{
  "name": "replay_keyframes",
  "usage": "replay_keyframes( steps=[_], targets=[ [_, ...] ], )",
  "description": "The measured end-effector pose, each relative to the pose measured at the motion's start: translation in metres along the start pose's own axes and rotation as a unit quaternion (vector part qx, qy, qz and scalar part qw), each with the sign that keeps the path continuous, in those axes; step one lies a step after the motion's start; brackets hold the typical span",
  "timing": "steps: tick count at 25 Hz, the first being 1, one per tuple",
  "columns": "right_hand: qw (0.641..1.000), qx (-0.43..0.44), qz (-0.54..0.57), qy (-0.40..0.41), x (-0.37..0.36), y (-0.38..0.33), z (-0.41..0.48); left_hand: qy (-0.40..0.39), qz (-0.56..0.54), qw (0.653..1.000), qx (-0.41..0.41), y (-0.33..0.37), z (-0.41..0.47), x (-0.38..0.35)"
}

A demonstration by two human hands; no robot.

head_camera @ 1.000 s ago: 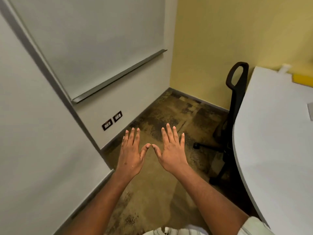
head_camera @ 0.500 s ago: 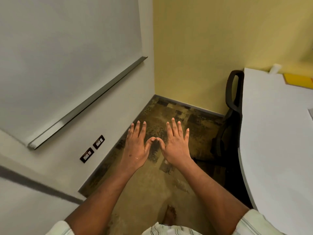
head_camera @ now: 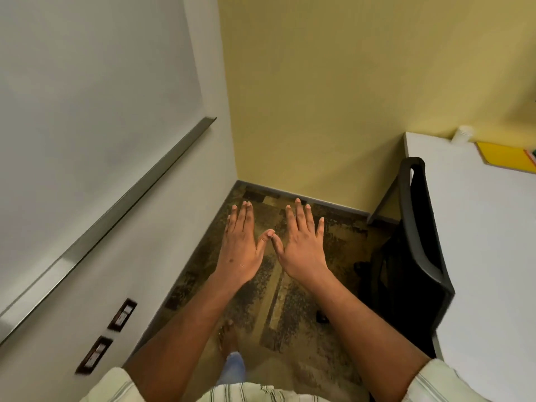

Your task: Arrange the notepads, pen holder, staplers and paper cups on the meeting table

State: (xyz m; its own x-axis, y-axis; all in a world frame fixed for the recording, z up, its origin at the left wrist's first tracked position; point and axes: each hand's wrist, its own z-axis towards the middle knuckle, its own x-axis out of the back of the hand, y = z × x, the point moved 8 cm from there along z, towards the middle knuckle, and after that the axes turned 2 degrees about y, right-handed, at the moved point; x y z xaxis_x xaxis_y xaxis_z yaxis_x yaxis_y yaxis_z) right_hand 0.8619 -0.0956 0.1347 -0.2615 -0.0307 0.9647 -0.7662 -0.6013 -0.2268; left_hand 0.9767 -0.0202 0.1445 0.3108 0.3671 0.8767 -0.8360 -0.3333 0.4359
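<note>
Hands, left hand [head_camera: 242, 250] and right hand [head_camera: 301, 250], were held spread, empty, thumbs touching, seemingly readied before the surface [head_camera: 487, 256] was approached.

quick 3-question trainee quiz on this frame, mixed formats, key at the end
1. True or false: the left hand holds a stapler.
2. What stands near the yellow notepad? A) paper cup B) pen holder C) stapler
3. Fill in: the black chair sits against the ___.
Key: 1 false, it is open and empty; 2 A; 3 table.
</note>
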Motion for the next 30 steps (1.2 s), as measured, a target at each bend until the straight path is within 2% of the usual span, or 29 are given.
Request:
replay_keyframes(
  steps=[6, 12, 19, 23, 25, 30],
  targets=[
    [0.994, -0.11, 0.004, 0.016, -0.016, 0.026, 0.137, -0.067, 0.004, 0.992, -0.104, -0.016, 0.165, -0.036],
    [0.982, -0.185, -0.003, 0.048, -0.001, 0.064, 0.241, -0.097, -0.018, 0.98, -0.175, 0.01, 0.295, -0.062],
    [0.96, -0.271, -0.001, 0.066, 0.003, 0.166, 0.359, -0.113, -0.013, 0.963, -0.242, 0.075, 0.425, -0.126],
    [0.95, -0.302, 0.005, 0.083, 0.016, 0.229, 0.412, -0.116, -0.025, 0.962, -0.248, 0.121, 0.499, -0.157],
    [0.943, -0.32, 0.007, 0.09, 0.023, 0.264, 0.431, -0.101, -0.045, 0.959, -0.259, 0.146, 0.53, -0.172],
    [0.915, -0.389, 0.009, 0.106, 0.03, 0.352, 0.455, -0.14, -0.073, 0.943, -0.292, 0.209, 0.582, -0.231]
  ],
)
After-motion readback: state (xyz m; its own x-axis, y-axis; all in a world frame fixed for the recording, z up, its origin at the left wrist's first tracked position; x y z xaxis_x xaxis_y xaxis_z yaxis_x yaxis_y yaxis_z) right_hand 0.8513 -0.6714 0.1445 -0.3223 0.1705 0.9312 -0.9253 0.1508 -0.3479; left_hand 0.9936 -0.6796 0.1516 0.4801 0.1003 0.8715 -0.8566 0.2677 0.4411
